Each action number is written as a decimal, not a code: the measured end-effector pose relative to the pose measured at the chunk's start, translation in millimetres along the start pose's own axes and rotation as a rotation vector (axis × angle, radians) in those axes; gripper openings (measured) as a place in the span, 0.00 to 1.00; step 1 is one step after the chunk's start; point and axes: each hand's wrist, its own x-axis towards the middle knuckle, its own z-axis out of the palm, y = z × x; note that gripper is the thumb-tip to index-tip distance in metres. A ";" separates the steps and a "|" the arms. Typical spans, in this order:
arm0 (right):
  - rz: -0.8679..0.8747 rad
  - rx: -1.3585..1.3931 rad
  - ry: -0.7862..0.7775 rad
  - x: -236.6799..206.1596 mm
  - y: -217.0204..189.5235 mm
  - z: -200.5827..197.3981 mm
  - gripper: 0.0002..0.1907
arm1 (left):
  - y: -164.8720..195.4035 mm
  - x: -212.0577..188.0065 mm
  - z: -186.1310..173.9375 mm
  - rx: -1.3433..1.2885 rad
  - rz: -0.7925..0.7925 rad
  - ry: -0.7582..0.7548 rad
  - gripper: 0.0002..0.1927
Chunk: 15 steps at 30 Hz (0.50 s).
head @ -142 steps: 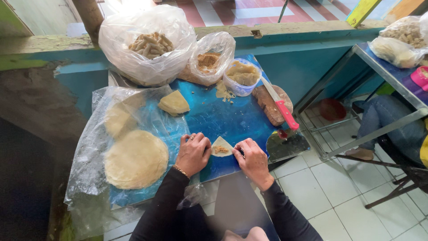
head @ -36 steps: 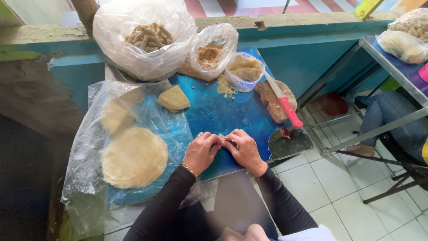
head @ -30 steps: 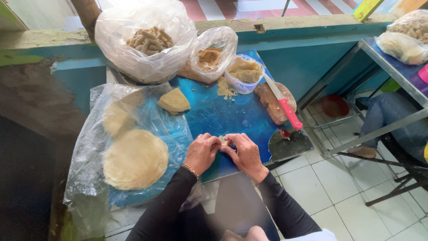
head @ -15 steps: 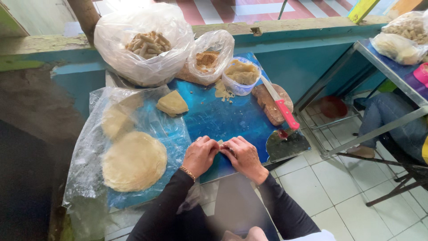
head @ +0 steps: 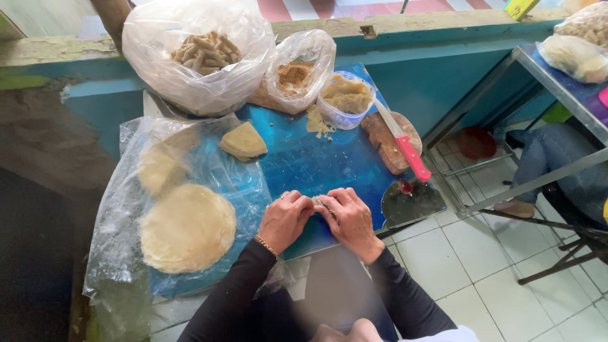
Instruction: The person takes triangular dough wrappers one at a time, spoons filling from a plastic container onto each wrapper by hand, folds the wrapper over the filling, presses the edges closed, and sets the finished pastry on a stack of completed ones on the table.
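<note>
My left hand and my right hand meet at the front of a blue table, fingers curled together over a small pale wrapper roll that shows only as a sliver between them. A round stack of thin wrappers lies on clear plastic to the left of my left hand. Farther back sits a wedge-shaped stack of cut wrappers. A tub of brown filling stands at the back of the table.
A large clear bag of finished rolls and a smaller bag stand at the back. A red-handled knife lies on a wooden board. A metal table and a seated person's leg are at right.
The flat triangular wrapper seen between my hands earlier is now rolled up and nearly hidden under my fingers. My hands have closed together over it.
</note>
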 end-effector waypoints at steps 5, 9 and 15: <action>-0.050 0.052 -0.026 1.1 -0.8 -4.7 0.07 | 2.3 1.5 -0.5 -0.009 -0.024 0.028 0.05; -0.048 0.028 -0.054 6.7 3.5 -3.6 0.07 | 4.9 0.2 -3.7 -0.035 0.024 0.057 0.11; -0.055 -0.038 -0.003 9.6 1.9 -1.0 0.07 | 5.9 0.4 0.5 0.027 -0.035 0.060 0.03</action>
